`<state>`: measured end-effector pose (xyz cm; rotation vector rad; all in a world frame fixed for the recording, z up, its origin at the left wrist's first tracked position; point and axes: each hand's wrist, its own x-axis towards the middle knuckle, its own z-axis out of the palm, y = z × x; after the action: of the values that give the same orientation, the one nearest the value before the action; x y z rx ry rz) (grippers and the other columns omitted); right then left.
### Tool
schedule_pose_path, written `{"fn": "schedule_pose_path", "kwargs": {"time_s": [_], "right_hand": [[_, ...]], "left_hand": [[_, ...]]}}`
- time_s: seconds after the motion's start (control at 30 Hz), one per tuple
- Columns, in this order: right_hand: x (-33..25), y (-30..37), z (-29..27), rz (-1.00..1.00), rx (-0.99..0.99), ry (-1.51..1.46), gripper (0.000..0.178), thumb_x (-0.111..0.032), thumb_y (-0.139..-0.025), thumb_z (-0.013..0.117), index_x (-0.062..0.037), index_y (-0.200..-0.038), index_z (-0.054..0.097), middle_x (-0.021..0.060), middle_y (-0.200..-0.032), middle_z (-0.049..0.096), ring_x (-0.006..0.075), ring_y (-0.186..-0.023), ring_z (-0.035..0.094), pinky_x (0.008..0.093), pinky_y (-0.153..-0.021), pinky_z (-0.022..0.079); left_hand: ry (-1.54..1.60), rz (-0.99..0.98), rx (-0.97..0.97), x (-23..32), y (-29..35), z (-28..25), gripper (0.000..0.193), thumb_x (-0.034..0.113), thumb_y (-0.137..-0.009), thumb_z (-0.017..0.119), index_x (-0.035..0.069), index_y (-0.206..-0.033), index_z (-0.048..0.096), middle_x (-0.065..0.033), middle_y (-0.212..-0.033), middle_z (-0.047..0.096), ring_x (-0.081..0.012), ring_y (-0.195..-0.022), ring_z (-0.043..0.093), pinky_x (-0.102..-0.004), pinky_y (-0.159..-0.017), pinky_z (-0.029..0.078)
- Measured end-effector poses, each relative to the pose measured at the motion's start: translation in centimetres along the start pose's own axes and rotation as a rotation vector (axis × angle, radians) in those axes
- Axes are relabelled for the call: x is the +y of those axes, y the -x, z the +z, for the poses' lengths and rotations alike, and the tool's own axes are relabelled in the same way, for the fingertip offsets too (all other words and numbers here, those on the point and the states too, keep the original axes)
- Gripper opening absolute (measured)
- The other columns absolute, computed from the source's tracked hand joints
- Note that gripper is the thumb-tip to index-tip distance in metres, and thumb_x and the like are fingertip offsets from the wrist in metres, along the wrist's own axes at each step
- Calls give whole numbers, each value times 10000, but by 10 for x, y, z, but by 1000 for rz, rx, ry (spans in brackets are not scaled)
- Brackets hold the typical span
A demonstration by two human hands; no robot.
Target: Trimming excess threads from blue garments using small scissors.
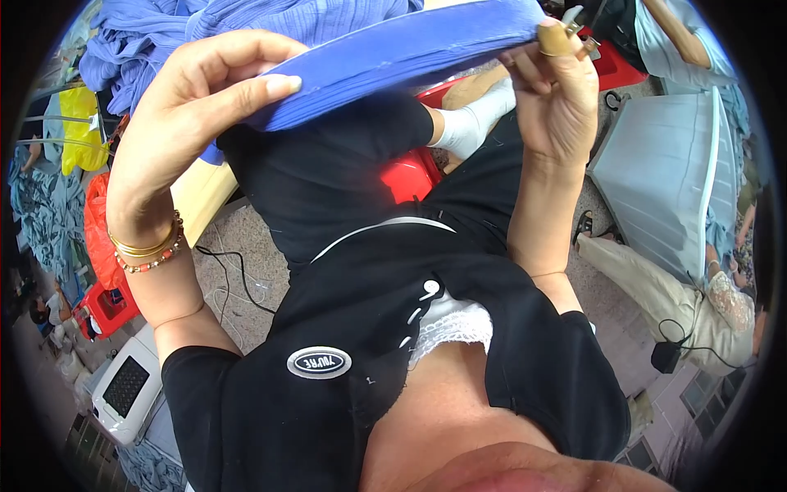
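A long curved strip of blue cloth (402, 49), with several layers showing along its lower edge, is stretched between my hands above my lap. My left hand (193, 102) pinches its left end, thumb on the front face and fingers behind. Up at the strip's right end, my right hand (557, 102) grips it with bent fingers. One finger there wears a tan finger cot (555, 38). Just beyond that finger a small metal and white piece (572, 18) sticks out, too small to name. The strip's upper right part runs close to the top rim.
Crumpled blue cloth (156, 41) is heaped at the far left, near a yellow bag (78, 131) and a red bag (98, 230). A pale plastic crate (656, 176) stands on the right, with another person's leg (648, 275) beside it. Dark cables (238, 279) cross the floor.
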<state>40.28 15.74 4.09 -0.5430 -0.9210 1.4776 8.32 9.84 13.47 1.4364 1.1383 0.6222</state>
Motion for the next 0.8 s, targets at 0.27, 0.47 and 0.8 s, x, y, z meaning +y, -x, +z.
{"fn": "schedule_pose_path", "kwargs": {"time_s": [0.27, 0.47, 0.8], "right_hand": [[-11, 1, -24, -13, -7, -36, 194, -160, -949, 661, -17, -1075, 626, -39, -695, 476, 45, -555, 394, 364, -879, 525], [-25, -6, -18, -62, -36, -163, 122, -115, -962, 612, -25, -1041, 633, -50, -673, 429, 57, -555, 380, 312, -716, 474], [-30, -20, -50, -60, 77, -144, 132, -106, -992, 584, 11, -1024, 634, -45, -674, 395, 66, -572, 361, 312, -770, 452]], "left_hand": [[38, -17, 83, 2, 21, -5, 238, 107, -945, 653, -9, -1152, 680, -32, -967, 713, -63, -889, 646, -202, -826, 493], [-16, -1, 84, 5, 34, -10, 279, 149, -967, 589, -49, -1149, 661, -84, -1044, 692, -110, -958, 641, -239, -892, 477], [-63, 3, 69, -20, 35, -31, 270, 220, -975, 607, 20, -1121, 715, -53, -1025, 714, -107, -972, 651, -237, -918, 466]]}}
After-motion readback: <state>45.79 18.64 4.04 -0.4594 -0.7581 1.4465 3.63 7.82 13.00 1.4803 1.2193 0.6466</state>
